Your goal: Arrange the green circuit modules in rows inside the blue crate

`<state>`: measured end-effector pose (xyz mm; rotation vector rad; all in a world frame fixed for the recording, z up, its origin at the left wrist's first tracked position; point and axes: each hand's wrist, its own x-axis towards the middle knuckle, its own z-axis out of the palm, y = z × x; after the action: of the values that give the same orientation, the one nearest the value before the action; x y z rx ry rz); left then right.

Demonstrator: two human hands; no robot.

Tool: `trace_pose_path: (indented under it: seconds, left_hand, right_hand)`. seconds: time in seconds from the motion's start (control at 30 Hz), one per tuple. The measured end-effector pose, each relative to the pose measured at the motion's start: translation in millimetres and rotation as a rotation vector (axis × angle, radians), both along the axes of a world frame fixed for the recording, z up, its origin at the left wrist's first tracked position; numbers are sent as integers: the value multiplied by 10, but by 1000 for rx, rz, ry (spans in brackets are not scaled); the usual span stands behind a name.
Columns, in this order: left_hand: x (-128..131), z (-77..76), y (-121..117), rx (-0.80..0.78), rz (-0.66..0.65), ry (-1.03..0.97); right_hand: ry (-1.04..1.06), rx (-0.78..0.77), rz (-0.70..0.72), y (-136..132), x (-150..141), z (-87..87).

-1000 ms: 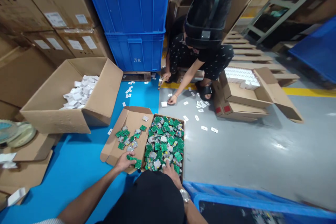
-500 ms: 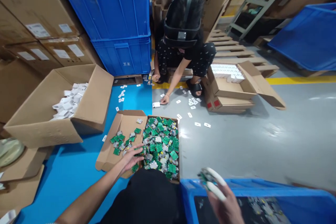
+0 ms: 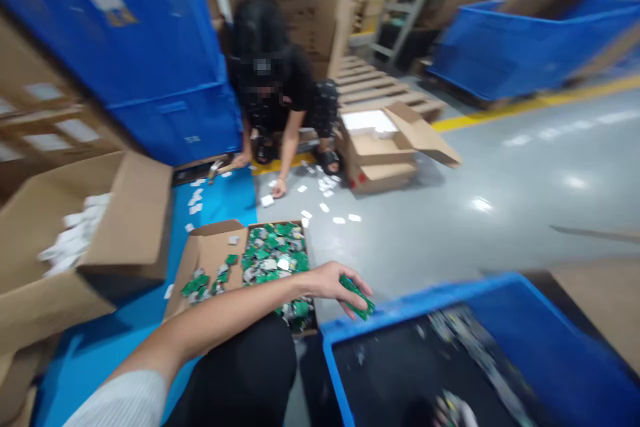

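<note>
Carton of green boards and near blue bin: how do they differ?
The carton is brown; the bin is blue. The carton looks smaller than the bin. Boards pile across the carton, while blurred parts cover only some of the bin's dark bottom. Both are open on top.

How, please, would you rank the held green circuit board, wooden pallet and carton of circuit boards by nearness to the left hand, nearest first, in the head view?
1. Green circuit board, held in the left hand.
2. Carton of circuit boards, to its left.
3. Wooden pallet, well beyond.
</note>
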<state>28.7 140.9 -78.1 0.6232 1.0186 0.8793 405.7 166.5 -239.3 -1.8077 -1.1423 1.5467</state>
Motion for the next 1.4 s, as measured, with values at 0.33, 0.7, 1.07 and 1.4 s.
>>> trace_pose_path:
  seconds: [0.33, 0.7, 1.07, 1.4]
  left_hand:
    - [1109, -570, 143, 427, -636, 642]
    - [1297, -1084, -83, 536, -765, 798]
    - [1309, -1087, -106, 510, -800, 848]
    - [1310, -1107, -115, 489, -725, 801]
  right_hand:
    - [75, -24, -580, 288, 193, -423]
    - [-533, 257, -310, 846, 249, -866]
    - [-403, 172, -309, 970, 165, -925]
    - [-386, 294, -207, 843, 287, -905]
